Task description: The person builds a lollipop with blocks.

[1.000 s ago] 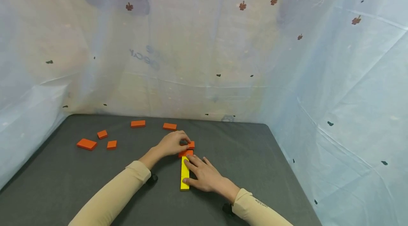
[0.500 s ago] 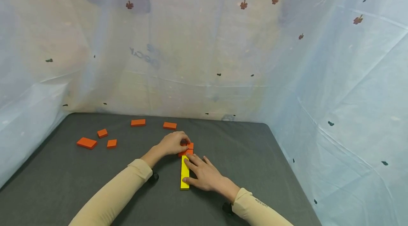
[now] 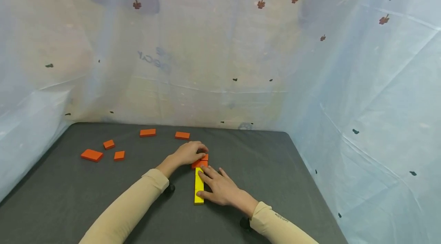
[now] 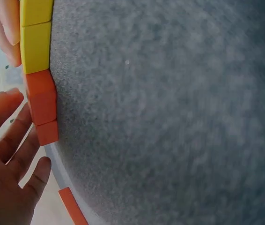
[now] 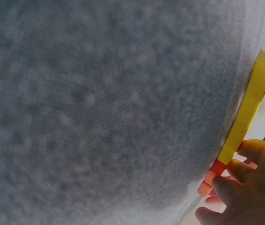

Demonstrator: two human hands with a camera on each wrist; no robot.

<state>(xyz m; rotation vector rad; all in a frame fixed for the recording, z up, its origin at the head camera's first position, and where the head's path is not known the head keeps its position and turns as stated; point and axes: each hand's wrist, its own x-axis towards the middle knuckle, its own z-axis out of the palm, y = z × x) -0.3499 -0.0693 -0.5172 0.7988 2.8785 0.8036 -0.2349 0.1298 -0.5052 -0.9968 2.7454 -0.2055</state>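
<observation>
A long yellow block strip lies on the dark table, its far end against orange blocks. In the left wrist view the yellow strip shows a seam, and the orange blocks continue its row. My left hand is at the far orange blocks, thumb and fingertips at their edge and partly hiding them. The fingers look loosely bent and spread in the left wrist view. My right hand rests along the yellow strip's right side, fingers spread, thumb on its near part, fingertips by the orange joint.
Separate orange blocks lie farther off: one beyond my left hand, one near the back edge, and several at left, including a larger one. A pale plastic curtain surrounds the table at the back and sides.
The far orange block has moved nearer, closing the gap to the orange blocks by the yellow strip. My left hand has shifted slightly right; the right hand has stayed in place.
</observation>
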